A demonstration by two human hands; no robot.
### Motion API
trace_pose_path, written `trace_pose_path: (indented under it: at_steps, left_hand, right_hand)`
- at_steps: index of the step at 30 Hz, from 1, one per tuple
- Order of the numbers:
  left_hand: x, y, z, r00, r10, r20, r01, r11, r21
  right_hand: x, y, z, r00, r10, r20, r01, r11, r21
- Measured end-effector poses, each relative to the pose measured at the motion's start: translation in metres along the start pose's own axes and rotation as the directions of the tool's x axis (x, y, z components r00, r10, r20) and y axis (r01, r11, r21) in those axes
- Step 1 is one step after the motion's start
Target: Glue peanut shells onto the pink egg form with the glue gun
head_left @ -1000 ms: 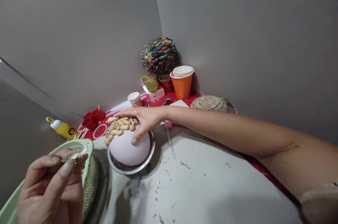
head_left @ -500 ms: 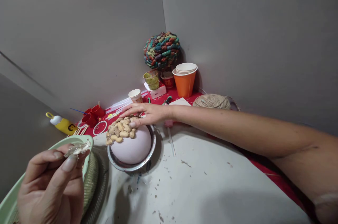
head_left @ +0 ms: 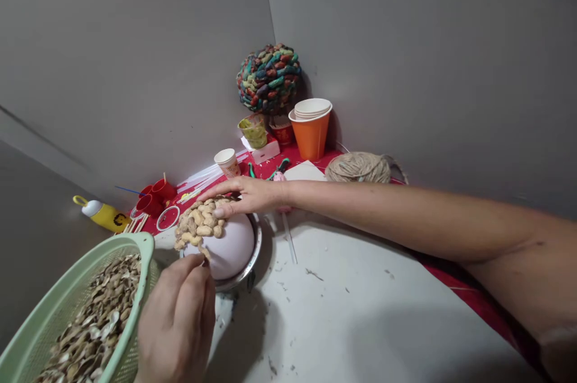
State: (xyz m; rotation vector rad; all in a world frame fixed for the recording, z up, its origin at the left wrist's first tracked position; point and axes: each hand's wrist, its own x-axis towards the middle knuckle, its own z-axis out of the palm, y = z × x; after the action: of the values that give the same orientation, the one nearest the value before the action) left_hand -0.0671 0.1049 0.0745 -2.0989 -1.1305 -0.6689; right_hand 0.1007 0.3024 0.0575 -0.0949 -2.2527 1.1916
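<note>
A smooth white ball (head_left: 234, 245) sits in a metal bowl (head_left: 258, 251), its upper left part covered with peanut shells (head_left: 198, 220). Fingers stretched out, my right hand (head_left: 247, 195) lies on top of the ball and touches the shells. My left hand (head_left: 178, 317) pinches a peanut shell (head_left: 205, 252) at the lower edge of the covered patch, against or very near the ball; the fingertips are partly hidden. Left of it stands a green basket (head_left: 146, 251) holding many loose peanut shell halves (head_left: 101, 311).
Behind stand a multicoloured shell-covered ball (head_left: 269, 78), an orange cup (head_left: 311, 135) with white cups inside, a paper cup (head_left: 228, 163), a twine roll (head_left: 358, 168), red cups (head_left: 151, 204) and a yellow bottle (head_left: 106, 216). A glue stick (head_left: 290, 238) and shell crumbs lie on the white surface.
My left hand has turned over and moved right and forward, bringing the peanut shell to the ball. The basket's contents now show. My right hand stays on the ball; the view has shifted slightly.
</note>
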Motion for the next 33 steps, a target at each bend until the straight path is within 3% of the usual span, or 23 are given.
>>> trace_pose_path:
  at_steps: [7, 15, 20, 27, 33]
  left_hand:
    - [-0.006, 0.005, 0.013, 0.999, 0.051, -0.010, -0.050, 0.996, 0.073]
    - [-0.002, 0.003, 0.019, 0.995, 0.096, 0.005, -0.096, 0.994, 0.049]
    - [-0.005, 0.000, 0.019, 0.984, 0.163, -0.075, -0.160, 0.986, 0.051]
    - [-0.008, -0.005, 0.023, 0.961, 0.137, -0.241, -0.124, 0.990, 0.068]
    - [-0.007, -0.005, 0.030, 0.970, 0.141, -0.197, -0.123, 0.987, 0.102]
  right_hand:
    - [-0.001, -0.002, 0.000, 0.999, -0.037, -0.003, 0.037, 0.999, -0.011]
    - [-0.003, -0.006, 0.000, 0.999, -0.052, 0.007, 0.052, 0.998, -0.032]
    - [-0.005, -0.006, 0.000, 0.999, -0.041, 0.006, 0.041, 0.999, -0.005]
    - [-0.005, -0.005, 0.001, 0.999, -0.048, -0.009, 0.048, 0.999, -0.008]
    - [-0.006, -0.008, 0.002, 0.998, -0.056, -0.023, 0.055, 0.998, -0.032]
